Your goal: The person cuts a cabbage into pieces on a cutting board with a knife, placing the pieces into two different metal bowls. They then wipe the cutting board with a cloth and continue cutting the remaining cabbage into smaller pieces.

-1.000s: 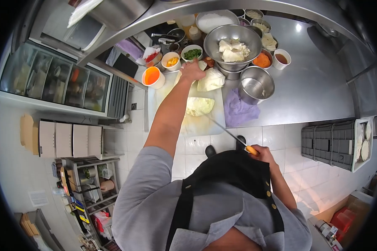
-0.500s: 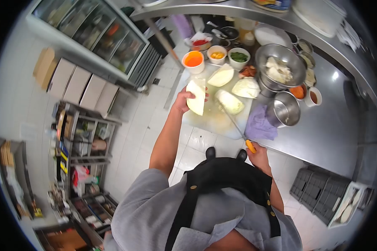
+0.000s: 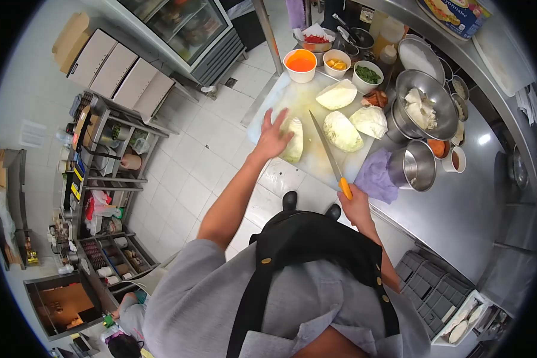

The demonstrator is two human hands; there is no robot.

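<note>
A cabbage piece (image 3: pixel 293 141) lies at the left side of the cutting board (image 3: pixel 313 156). Over its left edge is my left hand (image 3: pixel 273 136), fingers spread; whether the thumb touches the piece is unclear. My right hand (image 3: pixel 355 203) is wrapped round the orange handle of a knife (image 3: pixel 329 150), whose long blade points away across the board. Just right of the blade rests another cabbage piece (image 3: pixel 342 131). Two more, one farther back (image 3: pixel 336 94) and one at the right (image 3: pixel 369 122), lie near the small reddish-brown food (image 3: pixel 375 99).
Behind the board stand tubs of orange liquid (image 3: pixel 300 64), yellow food (image 3: pixel 337 62) and chopped greens (image 3: pixel 367 75). To the right are a steel bowl (image 3: pixel 426 98), a steel pot (image 3: pixel 413 164) and a purple cloth (image 3: pixel 377 176). A person (image 3: pixel 128 319) is at lower left.
My left hand has let go of the cabbage piece, which now lies on the board, and its fingers have spread. The view has shifted, and a person has appeared at lower left.
</note>
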